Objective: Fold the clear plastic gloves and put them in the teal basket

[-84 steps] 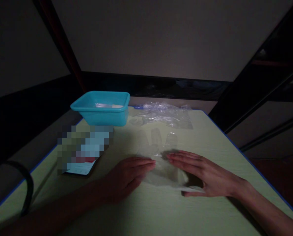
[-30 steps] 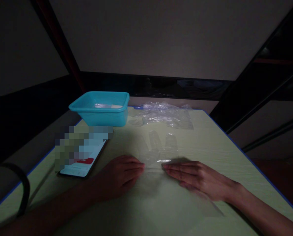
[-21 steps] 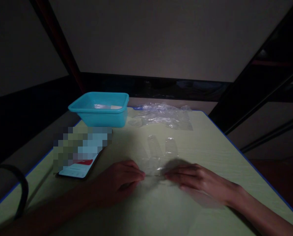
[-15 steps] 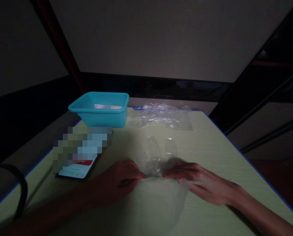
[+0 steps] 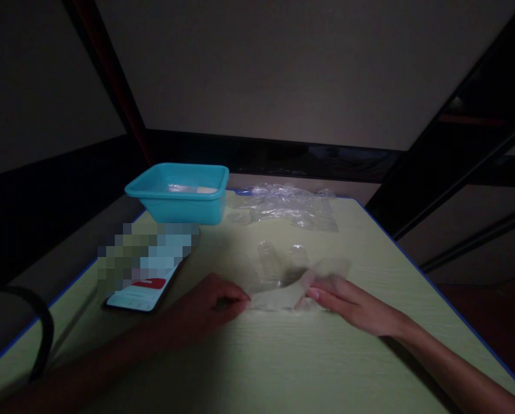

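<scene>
A clear plastic glove [image 5: 278, 299] lies in front of me on the pale table [image 5: 257, 362], its see-through fingers pointing away. Its near part is folded up and over toward the glove fingers. My left hand [image 5: 222, 298] pinches the fold's left end between thumb and fingertips. At the right end, my right hand [image 5: 343, 296] grips the folded film, thumb on top; its other fingers are partly covered by the film. Beyond the glove, a crumpled heap of clear plastic gloves [image 5: 292, 207] rests near the table's far edge.
A turquoise basin [image 5: 179, 204] stands at the back left with something pale inside. Nearer me lies a phone [image 5: 140, 290] with its screen lit, partly blurred out. A dark curved strap or cable [image 5: 44, 328] is at the left edge. A wall rises behind the table.
The glove's near part, which lay spread toward me, is now folded away from me. My right hand has turned, thumb up, with the film in it; my left hand stays nearly in place.
</scene>
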Demonstrator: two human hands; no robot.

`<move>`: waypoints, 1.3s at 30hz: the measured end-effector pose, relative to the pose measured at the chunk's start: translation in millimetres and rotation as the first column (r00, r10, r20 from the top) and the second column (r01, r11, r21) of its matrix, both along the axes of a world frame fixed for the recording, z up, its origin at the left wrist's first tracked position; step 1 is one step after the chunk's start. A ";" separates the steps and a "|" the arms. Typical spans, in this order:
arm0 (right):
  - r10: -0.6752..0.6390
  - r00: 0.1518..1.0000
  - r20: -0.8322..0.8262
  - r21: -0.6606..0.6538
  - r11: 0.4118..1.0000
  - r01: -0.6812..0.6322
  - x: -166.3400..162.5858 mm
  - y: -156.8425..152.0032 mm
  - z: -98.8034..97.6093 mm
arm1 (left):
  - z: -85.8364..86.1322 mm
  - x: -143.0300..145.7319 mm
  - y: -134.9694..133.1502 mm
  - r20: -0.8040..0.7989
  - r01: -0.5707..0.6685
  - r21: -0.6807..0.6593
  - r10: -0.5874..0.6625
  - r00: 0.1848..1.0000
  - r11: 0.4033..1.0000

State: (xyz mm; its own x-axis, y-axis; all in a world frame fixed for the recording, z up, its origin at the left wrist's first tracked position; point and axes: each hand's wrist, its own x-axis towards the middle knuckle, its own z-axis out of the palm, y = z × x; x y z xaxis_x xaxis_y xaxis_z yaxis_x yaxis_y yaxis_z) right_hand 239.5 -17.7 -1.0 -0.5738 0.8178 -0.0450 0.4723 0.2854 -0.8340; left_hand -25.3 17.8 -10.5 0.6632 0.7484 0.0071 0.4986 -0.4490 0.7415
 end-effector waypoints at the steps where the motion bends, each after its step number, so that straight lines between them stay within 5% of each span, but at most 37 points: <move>1: -0.018 0.999 -0.040 -0.035 0.999 0.016 -1.3 2.1 -0.9 | 0.1 1.6 0.4 -0.003 -0.032 -0.027 0.032 0.999 0.999; 6: -0.152 0.970 -0.187 -0.239 0.965 0.105 -6.2 11.6 -6.1 | -0.7 7.7 6.6 0.016 -0.002 -0.247 0.006 1.000 0.969; 11: -0.234 0.944 -0.233 -0.388 0.912 0.130 -6.7 16.7 -8.1 | -0.5 8.8 11.7 0.064 -0.020 -0.312 0.042 0.997 0.950; 21: -0.354 0.908 -0.223 -0.356 0.897 0.262 -10.8 20.6 -11.8 | 5.3 16.2 15.0 0.034 -0.062 -0.372 0.081 0.996 0.926; 30: -0.388 0.879 -0.276 -0.392 0.881 0.265 -6.7 22.6 -9.0 | -2.2 19.8 21.8 0.030 -0.151 -0.554 0.201 0.979 0.819; 39: -0.472 0.835 -0.284 -0.366 0.858 0.360 9.4 26.9 -18.3 | 0.1 17.4 22.2 0.079 -0.175 -0.561 0.263 0.961 0.809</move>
State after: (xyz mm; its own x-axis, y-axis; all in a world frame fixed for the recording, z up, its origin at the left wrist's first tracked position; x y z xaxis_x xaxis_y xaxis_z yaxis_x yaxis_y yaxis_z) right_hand 249.0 9.2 -19.4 -0.2032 0.9631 -0.1763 0.1502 -0.1473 -0.9776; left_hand -7.8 40.0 -10.4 0.5049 0.7840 -0.3611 0.4011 0.1573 0.9024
